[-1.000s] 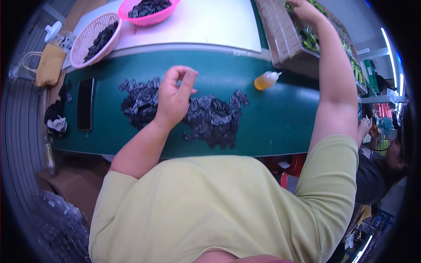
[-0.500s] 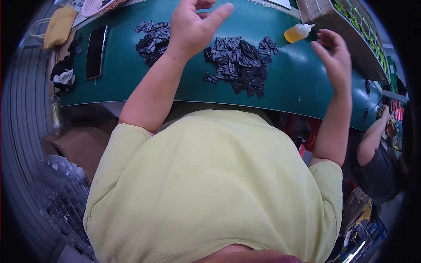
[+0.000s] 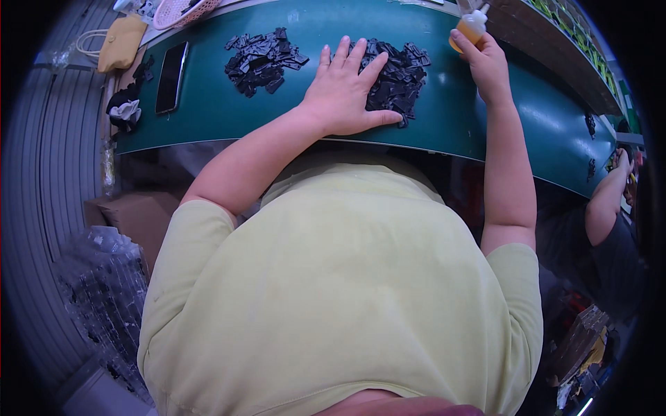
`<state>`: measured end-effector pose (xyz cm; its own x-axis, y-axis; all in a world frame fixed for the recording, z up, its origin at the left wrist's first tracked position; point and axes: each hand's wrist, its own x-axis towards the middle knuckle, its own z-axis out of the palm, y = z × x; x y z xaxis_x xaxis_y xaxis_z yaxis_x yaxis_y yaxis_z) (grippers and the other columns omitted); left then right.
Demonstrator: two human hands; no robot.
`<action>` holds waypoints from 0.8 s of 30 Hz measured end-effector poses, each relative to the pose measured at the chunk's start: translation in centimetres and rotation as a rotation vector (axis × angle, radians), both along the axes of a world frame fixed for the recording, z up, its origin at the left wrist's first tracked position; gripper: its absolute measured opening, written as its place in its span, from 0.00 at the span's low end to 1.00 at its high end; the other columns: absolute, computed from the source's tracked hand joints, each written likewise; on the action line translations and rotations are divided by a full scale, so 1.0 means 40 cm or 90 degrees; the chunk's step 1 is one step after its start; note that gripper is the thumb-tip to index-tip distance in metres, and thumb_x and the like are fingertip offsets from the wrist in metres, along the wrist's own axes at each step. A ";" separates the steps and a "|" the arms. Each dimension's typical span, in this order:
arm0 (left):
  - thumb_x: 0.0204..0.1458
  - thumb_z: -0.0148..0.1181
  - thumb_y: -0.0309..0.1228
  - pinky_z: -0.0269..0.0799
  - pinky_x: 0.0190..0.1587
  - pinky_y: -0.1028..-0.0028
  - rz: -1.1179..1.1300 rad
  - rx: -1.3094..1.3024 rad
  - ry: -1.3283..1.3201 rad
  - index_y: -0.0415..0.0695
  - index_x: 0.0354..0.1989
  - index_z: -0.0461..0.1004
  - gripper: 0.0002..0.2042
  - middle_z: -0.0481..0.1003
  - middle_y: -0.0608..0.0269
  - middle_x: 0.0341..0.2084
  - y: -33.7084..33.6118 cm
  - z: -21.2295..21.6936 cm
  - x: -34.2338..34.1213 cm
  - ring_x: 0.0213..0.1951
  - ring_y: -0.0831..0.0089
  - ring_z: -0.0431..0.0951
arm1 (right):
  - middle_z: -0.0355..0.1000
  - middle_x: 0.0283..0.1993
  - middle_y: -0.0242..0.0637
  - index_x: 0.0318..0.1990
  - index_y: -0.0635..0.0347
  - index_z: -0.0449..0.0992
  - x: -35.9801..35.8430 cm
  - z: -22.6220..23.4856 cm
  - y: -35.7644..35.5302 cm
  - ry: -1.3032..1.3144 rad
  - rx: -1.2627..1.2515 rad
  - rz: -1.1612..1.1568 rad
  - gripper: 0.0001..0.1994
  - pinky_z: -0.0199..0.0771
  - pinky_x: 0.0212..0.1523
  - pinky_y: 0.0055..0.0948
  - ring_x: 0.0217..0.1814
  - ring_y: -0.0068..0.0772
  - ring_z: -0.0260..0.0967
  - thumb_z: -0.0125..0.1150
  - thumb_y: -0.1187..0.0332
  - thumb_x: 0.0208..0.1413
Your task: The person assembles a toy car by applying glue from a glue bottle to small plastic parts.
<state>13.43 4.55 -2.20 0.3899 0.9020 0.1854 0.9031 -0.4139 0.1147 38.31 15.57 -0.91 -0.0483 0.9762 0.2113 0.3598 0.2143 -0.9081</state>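
Grey ribbed wall panelling (image 3: 55, 152) lines the far left, beside a long desk (image 3: 451, 118) with a smooth dark-green top. Near its left end hangs or lies a mustard-yellow bag with pale looped handles (image 3: 121, 45), with a bunched black-and-grey cloth (image 3: 125, 114) below it. Next come a black rectangular phone with a shiny rim (image 3: 172, 78) and, at the upper edge, part of a pink plastic mesh basket (image 3: 182, 14).

Further right sits a loose heap of small flat black pieces (image 3: 260, 62). The left hand (image 3: 343, 93), palm down and fingers spread apart, reaches over the left edge of a second heap of similar black pieces (image 3: 408, 73); I cannot tell how firmly it presses. Right of that heap, a translucent squeeze bottle of amber liquid (image 3: 472, 28) leans in the right hand (image 3: 490, 69), its fingers clamped around the side and the nozzle pointing away from the body. Beyond stand a brown box with bright-green contents (image 3: 541, 41) and a co-worker's bare forearm (image 3: 605, 208).

The step in hand seems to be gripping the bottle while arranging the second heap; the next move probably calls for a secure hold and careful aim of the nozzle.
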 end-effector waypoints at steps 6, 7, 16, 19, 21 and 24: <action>0.38 0.55 0.67 0.33 0.65 0.46 -0.035 0.010 -0.023 0.53 0.66 0.48 0.48 0.46 0.45 0.64 0.026 0.030 0.040 0.67 0.47 0.41 | 0.73 0.41 0.34 0.46 0.62 0.72 0.115 0.038 -0.158 0.114 -0.007 -0.065 0.18 0.67 0.43 0.21 0.43 0.21 0.68 0.63 0.60 0.52; 0.37 0.56 0.66 0.33 0.64 0.44 -0.054 0.016 -0.025 0.54 0.66 0.48 0.48 0.47 0.46 0.64 0.025 0.038 0.050 0.67 0.47 0.41 | 0.73 0.42 0.35 0.45 0.62 0.72 0.135 0.038 -0.188 0.153 -0.021 -0.077 0.17 0.67 0.43 0.21 0.43 0.21 0.68 0.62 0.61 0.53; 0.44 0.57 0.58 0.35 0.63 0.43 -0.043 0.063 -0.094 0.49 0.61 0.58 0.38 0.55 0.47 0.62 0.098 0.032 0.051 0.65 0.50 0.48 | 0.73 0.39 0.36 0.48 0.65 0.70 0.164 -0.030 -0.306 0.321 -0.063 -0.066 0.17 0.71 0.39 0.22 0.39 0.25 0.72 0.58 0.61 0.57; 0.49 0.56 0.50 0.49 0.61 0.49 -0.047 0.198 -0.132 0.45 0.52 0.69 0.26 0.66 0.48 0.53 0.137 0.069 0.054 0.60 0.51 0.60 | 0.71 0.38 0.36 0.51 0.66 0.67 0.208 -0.038 -0.323 0.435 -0.043 -0.039 0.20 0.71 0.35 0.20 0.37 0.24 0.71 0.52 0.59 0.60; 0.49 0.58 0.41 0.67 0.48 0.62 -0.106 0.089 -0.293 0.43 0.39 0.76 0.16 0.74 0.54 0.40 0.180 0.098 0.074 0.46 0.57 0.73 | 0.70 0.38 0.36 0.53 0.67 0.66 0.243 -0.032 -0.334 0.490 -0.044 -0.016 0.22 0.68 0.32 0.19 0.34 0.22 0.69 0.50 0.57 0.61; 0.48 0.58 0.42 0.70 0.36 0.65 -0.089 -0.042 -0.276 0.42 0.30 0.77 0.14 0.76 0.55 0.29 0.205 0.110 0.141 0.34 0.57 0.76 | 0.70 0.37 0.37 0.50 0.66 0.67 0.254 -0.029 -0.326 0.505 -0.035 -0.014 0.21 0.65 0.30 0.17 0.31 0.21 0.67 0.50 0.55 0.61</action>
<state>19.09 12.73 2.21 0.4078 0.8616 0.3022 0.7023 -0.5075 0.4992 48.46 2.51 -2.09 0.1154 0.9852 0.1268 -0.3954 0.1626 -0.9040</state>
